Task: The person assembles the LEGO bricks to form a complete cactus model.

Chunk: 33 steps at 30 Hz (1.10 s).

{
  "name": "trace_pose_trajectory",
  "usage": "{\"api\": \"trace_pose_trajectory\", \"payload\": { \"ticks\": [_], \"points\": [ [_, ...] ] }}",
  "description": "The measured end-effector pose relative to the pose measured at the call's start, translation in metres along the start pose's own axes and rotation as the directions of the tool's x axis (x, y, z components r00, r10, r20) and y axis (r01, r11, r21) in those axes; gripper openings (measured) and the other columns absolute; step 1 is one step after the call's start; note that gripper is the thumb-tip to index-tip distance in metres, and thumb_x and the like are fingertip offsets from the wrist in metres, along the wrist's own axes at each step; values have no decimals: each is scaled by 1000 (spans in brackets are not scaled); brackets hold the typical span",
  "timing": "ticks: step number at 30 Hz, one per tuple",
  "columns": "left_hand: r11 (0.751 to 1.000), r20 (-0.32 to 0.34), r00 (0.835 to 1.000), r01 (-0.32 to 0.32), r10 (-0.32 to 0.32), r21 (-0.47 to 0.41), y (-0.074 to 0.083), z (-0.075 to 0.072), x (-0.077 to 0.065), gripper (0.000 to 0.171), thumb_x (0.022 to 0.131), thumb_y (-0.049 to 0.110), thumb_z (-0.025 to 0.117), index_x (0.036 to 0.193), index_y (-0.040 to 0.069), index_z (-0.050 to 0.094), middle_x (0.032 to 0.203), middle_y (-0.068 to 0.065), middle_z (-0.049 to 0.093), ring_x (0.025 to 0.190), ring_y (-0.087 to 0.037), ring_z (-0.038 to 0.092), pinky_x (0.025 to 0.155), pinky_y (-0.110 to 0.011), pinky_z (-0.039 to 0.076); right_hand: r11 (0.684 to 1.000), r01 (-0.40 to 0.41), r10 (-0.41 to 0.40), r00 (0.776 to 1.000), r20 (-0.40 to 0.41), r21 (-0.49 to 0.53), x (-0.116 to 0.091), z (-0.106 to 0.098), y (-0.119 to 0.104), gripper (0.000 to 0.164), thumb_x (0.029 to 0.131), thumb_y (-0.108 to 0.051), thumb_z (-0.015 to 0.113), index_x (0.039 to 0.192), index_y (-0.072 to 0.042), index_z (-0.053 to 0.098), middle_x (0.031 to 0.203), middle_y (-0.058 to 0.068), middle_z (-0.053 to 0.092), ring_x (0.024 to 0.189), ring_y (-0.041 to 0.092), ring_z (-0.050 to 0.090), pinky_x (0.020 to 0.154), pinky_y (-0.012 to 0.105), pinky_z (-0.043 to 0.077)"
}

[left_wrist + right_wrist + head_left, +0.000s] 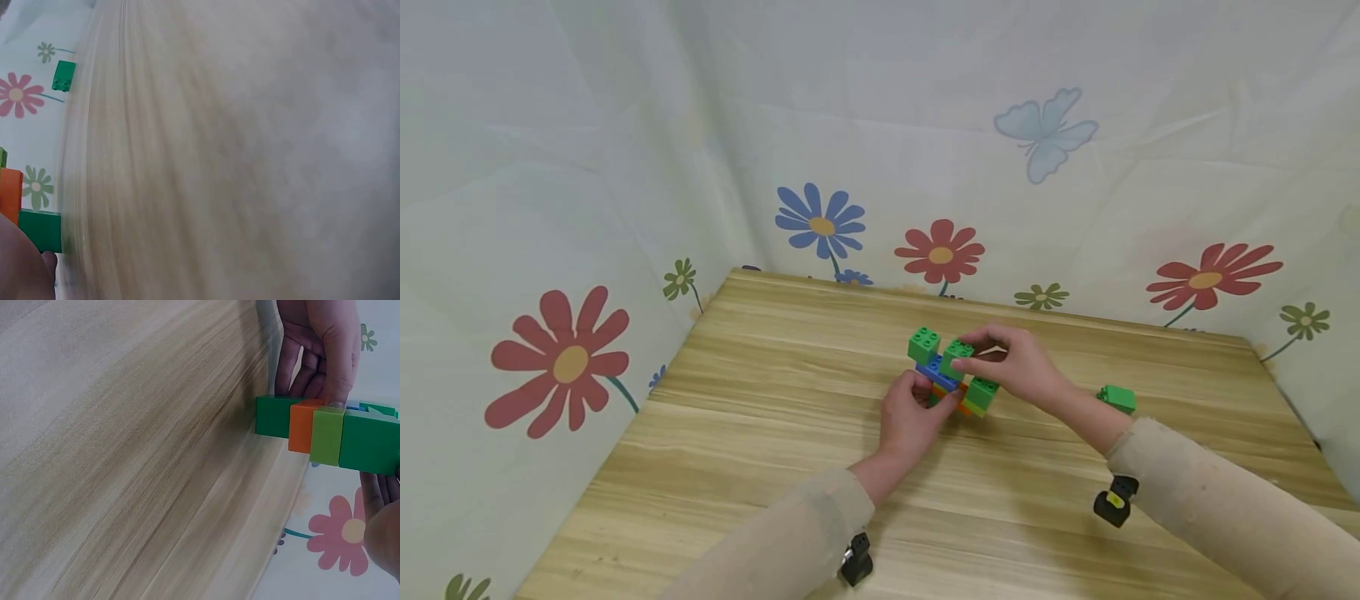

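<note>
A joined build of toy building bricks is held up over the table, with a blue brick (934,375) near its top and orange (301,428) and light green (327,435) layers below. My left hand (910,421) grips the build from the near left side. With thumb and fingers, my right hand (1018,367) pinches a green brick (955,358) at the blue brick's top; whether the two are pressed fully together I cannot tell. Another green brick (923,345) stands at the far left end, and one more green brick (981,393) sits at the right.
A loose green brick (1117,399) lies on the wooden table (760,400), right of the build and near my right forearm. White cloth (880,150) printed with flowers and a butterfly hangs behind and beside the table. Each sleeve cuff carries a small black camera (1112,504).
</note>
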<state>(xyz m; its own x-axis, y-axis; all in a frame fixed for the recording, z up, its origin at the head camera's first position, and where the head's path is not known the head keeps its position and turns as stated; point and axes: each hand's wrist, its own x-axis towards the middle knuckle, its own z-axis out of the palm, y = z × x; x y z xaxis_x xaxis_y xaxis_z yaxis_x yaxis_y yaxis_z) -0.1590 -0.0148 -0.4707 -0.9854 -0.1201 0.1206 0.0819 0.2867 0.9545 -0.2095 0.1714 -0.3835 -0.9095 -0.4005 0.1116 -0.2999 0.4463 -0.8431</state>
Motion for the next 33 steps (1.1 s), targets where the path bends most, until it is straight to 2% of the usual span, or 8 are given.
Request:
{"api": "trace_pose_trajectory", "payload": {
  "ticks": [8,15,24,33],
  "points": [
    [1000,7,1000,-5,5,1,-1,0,0,35,91,32,88,97,10,62,100,0,69,95,-16,66,83,-29,58,999,19,-18,1000,25,-28,-3,-4,2,31,101,-16,77,128,-3,74,125,12,74,116,28,70,96,32,61],
    [1000,12,1000,1,-1,-13,1,0,0,34,91,30,88,98,9,62,102,-2,69,97,-18,66,84,-31,58,1000,21,-20,999,45,-18,-2,-6,2,32,101,-17,77,129,-2,73,126,13,74,116,29,70,96,31,61],
    [1000,12,1000,1,0,-16,0,0,1,38,90,30,88,97,4,62,102,-8,69,95,-23,65,80,-28,54,998,55,-51,995,82,-39,1,-7,1,42,99,-15,78,138,-2,70,135,12,72,118,28,70,96,32,61],
    [1000,14,1000,6,-6,-18,0,0,0,39,90,30,88,97,2,62,101,-8,69,94,-24,64,80,-28,54,995,61,-52,991,123,-75,4,-10,-4,40,98,-15,80,135,-3,72,129,12,74,110,26,71,94,31,62]
  ]
}}
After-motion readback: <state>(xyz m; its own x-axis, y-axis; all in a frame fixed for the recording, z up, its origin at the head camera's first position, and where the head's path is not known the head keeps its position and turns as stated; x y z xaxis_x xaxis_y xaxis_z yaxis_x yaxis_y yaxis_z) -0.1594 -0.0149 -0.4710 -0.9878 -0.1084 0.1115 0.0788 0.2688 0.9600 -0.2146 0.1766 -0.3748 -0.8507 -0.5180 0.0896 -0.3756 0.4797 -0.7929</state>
